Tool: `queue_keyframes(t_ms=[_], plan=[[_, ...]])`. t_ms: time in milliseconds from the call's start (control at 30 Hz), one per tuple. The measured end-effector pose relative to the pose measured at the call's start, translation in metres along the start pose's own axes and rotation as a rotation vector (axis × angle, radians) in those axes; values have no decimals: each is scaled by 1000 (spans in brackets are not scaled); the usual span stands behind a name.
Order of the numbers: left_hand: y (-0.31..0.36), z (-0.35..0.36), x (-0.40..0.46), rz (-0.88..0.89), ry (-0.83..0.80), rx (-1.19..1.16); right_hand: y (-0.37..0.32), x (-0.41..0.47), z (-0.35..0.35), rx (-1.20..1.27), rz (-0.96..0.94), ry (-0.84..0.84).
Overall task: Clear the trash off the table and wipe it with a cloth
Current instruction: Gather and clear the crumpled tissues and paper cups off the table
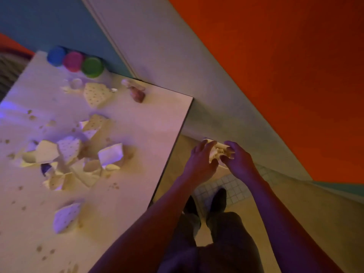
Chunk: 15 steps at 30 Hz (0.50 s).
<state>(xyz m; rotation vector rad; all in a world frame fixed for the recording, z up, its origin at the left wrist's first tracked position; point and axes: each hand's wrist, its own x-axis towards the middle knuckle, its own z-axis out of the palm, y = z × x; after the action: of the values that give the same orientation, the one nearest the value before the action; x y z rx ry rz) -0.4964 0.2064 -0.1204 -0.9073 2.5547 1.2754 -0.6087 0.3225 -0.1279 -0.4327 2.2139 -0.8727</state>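
Observation:
The white table point(141, 146) fills the left of the view, strewn with torn dotted paper scraps point(74, 154) and small crumbs. Past the table's right edge, over the floor, both my hands meet around a wad of crumpled paper point(219, 151). My left hand point(201, 162) cups the wad from the left with fingers spread. My right hand point(239, 160) pinches it from the right. What lies under the wad is hidden by my hands. No cloth is in view.
Three tubs with blue point(56, 56), pink point(73, 61) and green point(92, 67) lids stand at the table's far edge. A brownish lump point(137, 94) lies near the far right corner. My legs and shoes point(217, 200) stand on tan flooring beside a white wall base.

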Motion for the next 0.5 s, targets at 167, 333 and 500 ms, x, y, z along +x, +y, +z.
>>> queue_keyframes(t_ms=[167, 333, 500], plan=[[6, -58, -48, 18, 145, 12, -53, -30, -3, -44, -120, 12], [-16, -95, -89, -60, 242, -35, -97, -45, 13, -89, -217, -24], [-52, -125, -131, -173, 402, -77, -146, -56, 55, -153, -338, -149]])
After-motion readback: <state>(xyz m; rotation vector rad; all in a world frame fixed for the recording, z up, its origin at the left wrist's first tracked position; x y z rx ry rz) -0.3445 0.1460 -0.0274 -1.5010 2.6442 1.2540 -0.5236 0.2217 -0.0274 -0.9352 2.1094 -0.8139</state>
